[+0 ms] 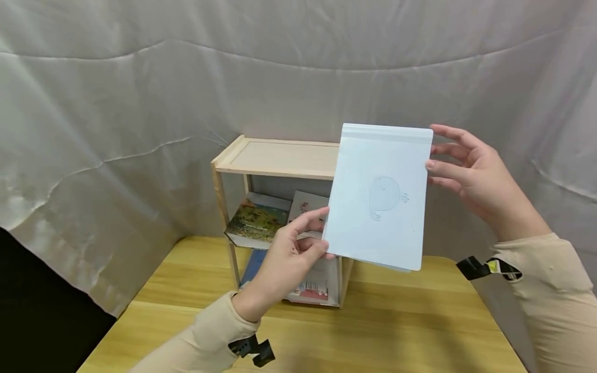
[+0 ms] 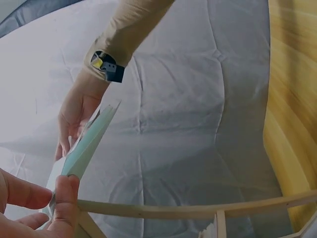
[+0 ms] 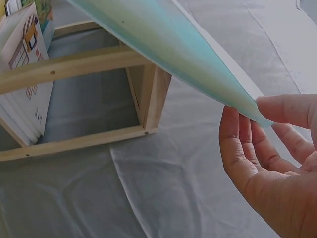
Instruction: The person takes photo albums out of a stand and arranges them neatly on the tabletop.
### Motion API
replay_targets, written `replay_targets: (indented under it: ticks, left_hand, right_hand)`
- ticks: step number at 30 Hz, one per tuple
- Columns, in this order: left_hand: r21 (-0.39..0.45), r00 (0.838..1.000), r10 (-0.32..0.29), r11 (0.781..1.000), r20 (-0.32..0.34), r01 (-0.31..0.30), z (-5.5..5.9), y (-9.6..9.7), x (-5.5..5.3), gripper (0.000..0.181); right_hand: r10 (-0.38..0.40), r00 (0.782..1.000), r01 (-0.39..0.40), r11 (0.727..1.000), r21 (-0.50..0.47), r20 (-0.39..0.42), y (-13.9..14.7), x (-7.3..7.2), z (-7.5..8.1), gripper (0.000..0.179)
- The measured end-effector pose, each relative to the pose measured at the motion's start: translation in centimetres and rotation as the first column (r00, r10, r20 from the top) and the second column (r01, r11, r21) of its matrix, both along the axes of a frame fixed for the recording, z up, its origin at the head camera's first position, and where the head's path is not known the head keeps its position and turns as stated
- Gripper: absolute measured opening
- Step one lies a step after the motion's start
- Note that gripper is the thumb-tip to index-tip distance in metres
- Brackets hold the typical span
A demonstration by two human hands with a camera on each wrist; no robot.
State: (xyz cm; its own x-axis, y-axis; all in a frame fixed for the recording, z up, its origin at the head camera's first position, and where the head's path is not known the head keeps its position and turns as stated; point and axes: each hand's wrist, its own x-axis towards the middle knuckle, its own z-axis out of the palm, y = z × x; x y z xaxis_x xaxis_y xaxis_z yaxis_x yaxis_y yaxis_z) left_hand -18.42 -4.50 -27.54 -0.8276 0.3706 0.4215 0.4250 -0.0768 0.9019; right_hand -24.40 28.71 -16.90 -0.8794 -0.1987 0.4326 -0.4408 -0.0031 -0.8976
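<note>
Between both hands, in front of the shelf's right side, is a thin booklet (image 1: 396, 223). Its upward face is white, with a faint whale drawing turned sideways and a crease along the top edge. Underneath, it is pale teal (image 3: 163, 44). My left hand (image 1: 291, 254) pinches the lower left edge between thumb and fingers, also seen in the left wrist view. At the upper right edge, my right hand (image 1: 480, 176) grips it with the thumb on top and fingers beneath, as the right wrist view shows. The booklet is held off the table.
A small two-tier wooden shelf (image 1: 280, 158) stands on the wooden table (image 1: 401, 311). Its upper tier holds a book with a landscape cover (image 1: 258, 220) and a white book (image 1: 305, 202); more books (image 1: 252, 267) lie on the lower tier. Grey cloth (image 1: 298, 67) hangs behind.
</note>
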Motion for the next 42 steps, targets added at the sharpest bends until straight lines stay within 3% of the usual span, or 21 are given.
replay_targets:
  ticks: [9,15,33,42]
  left_hand:
    - [0.011,1.0,-0.025,1.0,0.002,0.025,0.4,1.2,0.3,0.057]
    - [0.026,0.997,-0.062,0.998,0.045,0.061,0.6,2.7,0.6,0.057]
    - [0.059,0.995,-0.089,0.994,0.032,0.087,-0.1,6.4,0.7,0.062]
    - [0.047,0.997,-0.071,0.996,0.003,0.071,-1.2,7.7,0.3,0.061]
  right_hand:
    - [0.022,1.0,-0.022,0.999,-0.049,-0.009,1.4,0.1,-0.2,0.067]
    - [0.046,0.999,-0.047,0.994,-0.099,-0.007,3.2,0.7,-0.1,0.065]
    - [-0.013,1.0,0.012,0.993,-0.116,-0.012,6.4,0.8,-1.1,0.064]
    - [-0.044,0.999,0.043,0.998,-0.054,-0.005,7.5,0.4,-1.8,0.066]
